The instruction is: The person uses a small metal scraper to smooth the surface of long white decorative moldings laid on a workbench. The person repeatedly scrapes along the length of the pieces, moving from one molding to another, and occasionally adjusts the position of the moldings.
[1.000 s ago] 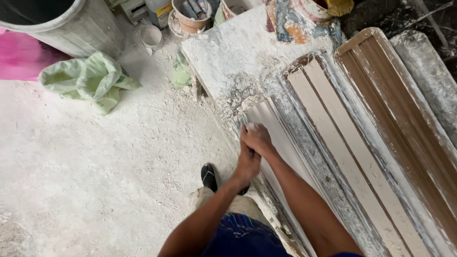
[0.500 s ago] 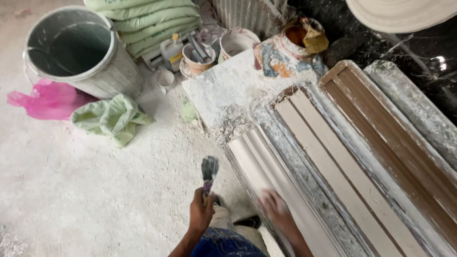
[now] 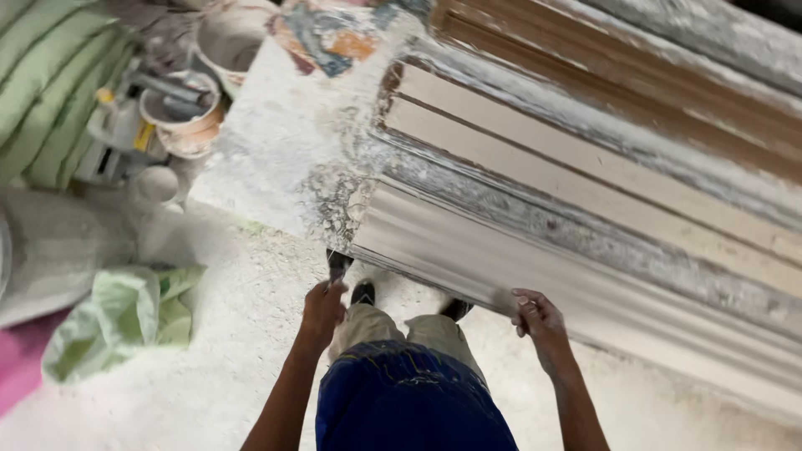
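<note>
My left hand point(image 3: 322, 307) has its fingers closed around a small dark scraper point(image 3: 337, 264), held just off the near end of the white plaster moulding point(image 3: 535, 259). My right hand point(image 3: 539, 319) rests loosely spread on the moulding's near edge; the moulding lies along the dusty worktop point(image 3: 276, 142).

I am standing at the near edge of the worktop point(image 3: 276, 142), with a long moulding point(image 3: 535, 259) lying along that edge in front of me. My right hand point(image 3: 539, 321) is resting against the moulding's near side. My left hand point(image 3: 322, 309) is holding a scraper point(image 3: 337, 264) just beside the moulding's left end. Behind the moulding, more strips point(image 3: 585, 179) are lying side by side. To my left, a bag point(image 3: 125, 321) is lying on the floor point(image 3: 217, 367), and behind it tubs point(image 3: 180, 121) are standing beside stacked sacks point(image 3: 46, 92).
</note>
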